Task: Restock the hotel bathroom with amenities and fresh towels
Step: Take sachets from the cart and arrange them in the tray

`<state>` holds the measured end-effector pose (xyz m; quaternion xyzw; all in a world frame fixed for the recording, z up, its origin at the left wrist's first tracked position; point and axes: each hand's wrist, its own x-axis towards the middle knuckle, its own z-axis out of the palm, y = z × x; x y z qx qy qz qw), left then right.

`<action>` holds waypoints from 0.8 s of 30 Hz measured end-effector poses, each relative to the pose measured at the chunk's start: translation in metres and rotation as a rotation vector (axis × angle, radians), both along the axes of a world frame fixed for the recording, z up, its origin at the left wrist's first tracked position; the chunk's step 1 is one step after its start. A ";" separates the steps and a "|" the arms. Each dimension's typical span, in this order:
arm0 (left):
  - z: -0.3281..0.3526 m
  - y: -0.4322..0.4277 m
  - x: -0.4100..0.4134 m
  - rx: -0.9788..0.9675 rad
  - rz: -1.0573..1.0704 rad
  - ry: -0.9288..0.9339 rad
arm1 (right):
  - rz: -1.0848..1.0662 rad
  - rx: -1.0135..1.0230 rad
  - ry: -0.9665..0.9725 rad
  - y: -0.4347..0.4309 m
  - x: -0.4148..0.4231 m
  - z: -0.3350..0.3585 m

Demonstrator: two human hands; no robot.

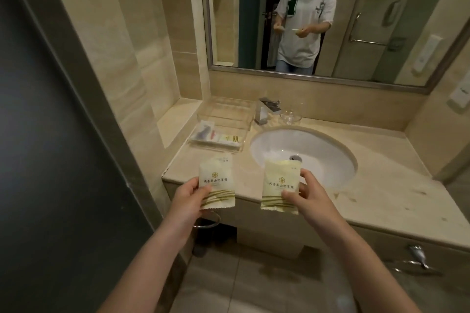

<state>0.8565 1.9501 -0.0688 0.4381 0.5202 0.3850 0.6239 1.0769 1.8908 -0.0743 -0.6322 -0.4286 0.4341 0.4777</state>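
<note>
Head view: left grip (189, 194) pinches one sachet (216, 175), right grip (309, 194) another sachet (279, 175), by countertop (381, 185).

Sink (320, 142): plain white, no pattern. Counter (376, 185) around sink: beige stone, faint cloudy veining, darker speckles right of sink. Left packet (216, 183), in front of sink: cream-white, gold flower emblem, dark lettering, olive-green curved stripes low down. Right packet (279, 185), over sink's front rim: same print, yellower tint at top. Tray (226, 122) behind-left of sink: clear; contents white, yellow, grey, red. Tap (265, 109) behind sink: silver. Door (50, 147) far left of sink: dark grey-green.
</note>
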 end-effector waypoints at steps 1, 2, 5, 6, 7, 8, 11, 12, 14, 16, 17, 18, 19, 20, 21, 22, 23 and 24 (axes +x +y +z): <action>-0.003 0.016 0.002 0.005 0.001 0.011 | -0.006 -0.004 0.003 0.015 0.004 -0.002; -0.006 0.031 0.005 0.008 0.002 0.023 | -0.013 -0.006 0.010 0.030 0.008 -0.003; -0.017 0.087 0.014 0.006 0.021 0.030 | -0.025 0.000 0.018 0.081 0.018 -0.009; -0.020 0.108 0.016 0.009 0.030 0.031 | -0.030 -0.001 0.022 0.099 0.020 -0.011; -0.023 0.129 0.018 0.013 0.034 0.034 | -0.038 -0.004 0.023 0.117 0.023 -0.014; -0.026 0.150 0.020 0.019 0.032 0.038 | -0.047 -0.009 0.019 0.135 0.025 -0.016; -0.035 0.213 0.028 0.023 0.008 0.055 | -0.076 -0.045 -0.009 0.191 0.028 -0.021; -0.038 0.233 0.031 0.014 -0.003 0.075 | -0.083 -0.060 -0.020 0.209 0.028 -0.024; -0.048 0.271 0.035 0.003 -0.028 0.140 | -0.105 -0.084 -0.049 0.242 0.027 -0.030; -0.060 0.307 0.040 0.004 -0.067 0.207 | -0.128 -0.101 -0.062 0.271 0.027 -0.037; -0.066 0.324 0.043 0.003 -0.083 0.246 | -0.134 -0.113 -0.063 0.285 0.027 -0.040; -0.072 0.340 0.047 0.000 -0.097 0.286 | -0.136 -0.128 -0.067 0.297 0.028 -0.045; -0.078 0.355 0.051 -0.006 -0.112 0.322 | -0.136 -0.145 -0.073 0.309 0.029 -0.050; -0.083 0.368 0.054 -0.014 -0.127 0.352 | -0.137 -0.162 -0.084 0.320 0.029 -0.056; -0.088 0.379 0.058 -0.023 -0.141 0.376 | -0.141 -0.179 -0.100 0.330 0.030 -0.062; -0.094 0.390 0.062 -0.031 -0.152 0.397 | -0.145 -0.196 -0.119 0.341 0.031 -0.067; -0.100 0.400 0.066 -0.037 -0.163 0.419 | -0.149 -0.212 -0.138 0.352 0.033 -0.073; -0.106 0.408 0.071 -0.040 -0.172 0.440 | -0.150 -0.228 -0.152 0.363 0.035 -0.079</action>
